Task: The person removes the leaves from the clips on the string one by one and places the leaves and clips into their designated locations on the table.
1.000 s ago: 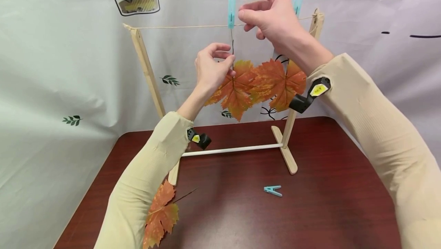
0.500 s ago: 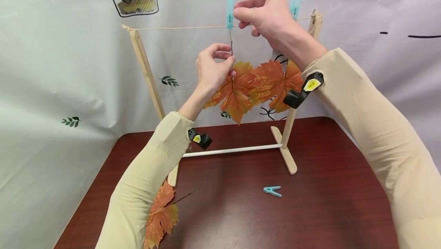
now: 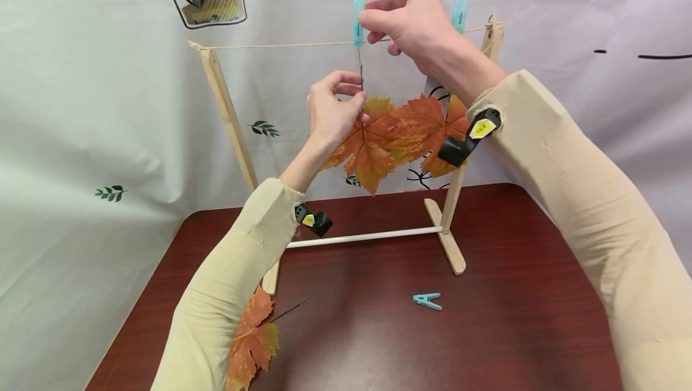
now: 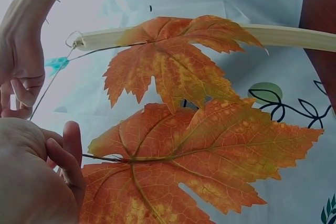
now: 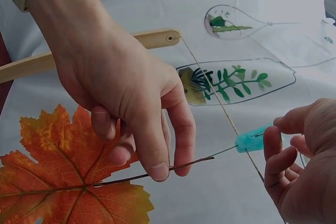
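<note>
My left hand [image 3: 335,106] pinches the brown stem [image 5: 178,167] of an orange maple leaf [image 3: 364,145] between thumb and fingers. From the stem's top a thin strand runs up to a blue clothespin [image 3: 358,21] on the string [image 3: 281,46]. My right hand [image 3: 413,18] is at that clothespin's upper end, thumb tip touching or nearly touching its side, fingers spread and loosely bent. A second maple leaf [image 4: 168,56] hangs beside the first, below another blue clothespin [image 3: 461,8].
The string spans a wooden frame [image 3: 229,115] with a white crossbar [image 3: 367,236], standing on a dark red table [image 3: 346,331]. A loose blue clothespin [image 3: 427,300] lies on the table. Another maple leaf [image 3: 254,337] lies at front left, partly under my left sleeve.
My right hand has moved left to the nearer clothespin, closing the gap between them. My left hand keeps its hold on the stem. The view has shifted slightly.
</note>
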Action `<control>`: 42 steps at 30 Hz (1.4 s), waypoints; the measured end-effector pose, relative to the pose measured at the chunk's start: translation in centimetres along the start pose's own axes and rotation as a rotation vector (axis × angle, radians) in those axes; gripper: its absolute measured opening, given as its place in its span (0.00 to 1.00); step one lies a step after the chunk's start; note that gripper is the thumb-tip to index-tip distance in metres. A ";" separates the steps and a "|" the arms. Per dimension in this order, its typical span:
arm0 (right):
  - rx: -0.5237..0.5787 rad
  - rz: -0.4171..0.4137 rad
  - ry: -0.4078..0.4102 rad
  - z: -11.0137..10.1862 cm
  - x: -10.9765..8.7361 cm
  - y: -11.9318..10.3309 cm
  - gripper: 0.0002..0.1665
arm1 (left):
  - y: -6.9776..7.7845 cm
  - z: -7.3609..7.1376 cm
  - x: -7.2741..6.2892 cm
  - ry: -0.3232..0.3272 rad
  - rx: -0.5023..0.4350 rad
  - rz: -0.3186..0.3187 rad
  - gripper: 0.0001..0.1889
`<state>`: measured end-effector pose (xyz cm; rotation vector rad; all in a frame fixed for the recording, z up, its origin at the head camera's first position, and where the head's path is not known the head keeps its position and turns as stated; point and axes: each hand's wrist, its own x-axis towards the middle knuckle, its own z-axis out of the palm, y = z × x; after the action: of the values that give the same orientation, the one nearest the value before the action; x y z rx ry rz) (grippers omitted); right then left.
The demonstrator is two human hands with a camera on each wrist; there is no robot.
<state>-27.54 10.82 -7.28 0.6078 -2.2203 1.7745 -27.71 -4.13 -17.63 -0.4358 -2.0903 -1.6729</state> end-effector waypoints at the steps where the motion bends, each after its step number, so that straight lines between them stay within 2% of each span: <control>1: -0.002 0.001 -0.002 0.0 0.0 0.0 0.25 | 0.0 0.0 0.0 0.000 0.001 0.003 0.09; 17: -0.045 0.009 -0.010 0.6 0.4 -0.1 0.23 | -0.5 -0.1 -0.3 0.013 -0.002 0.017 0.07; 30: -0.048 0.007 -0.008 0.5 0.6 0.1 0.22 | -0.6 -0.1 -0.3 0.012 -0.028 0.034 0.07; 42: -0.028 -0.010 -0.003 0.5 0.4 0.0 0.19 | -0.6 0.0 -0.3 0.026 -0.016 0.049 0.08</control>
<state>-27.85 10.28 -7.18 0.6151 -2.2359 1.7362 -27.73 -4.28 -18.31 -0.4638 -2.0324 -1.6604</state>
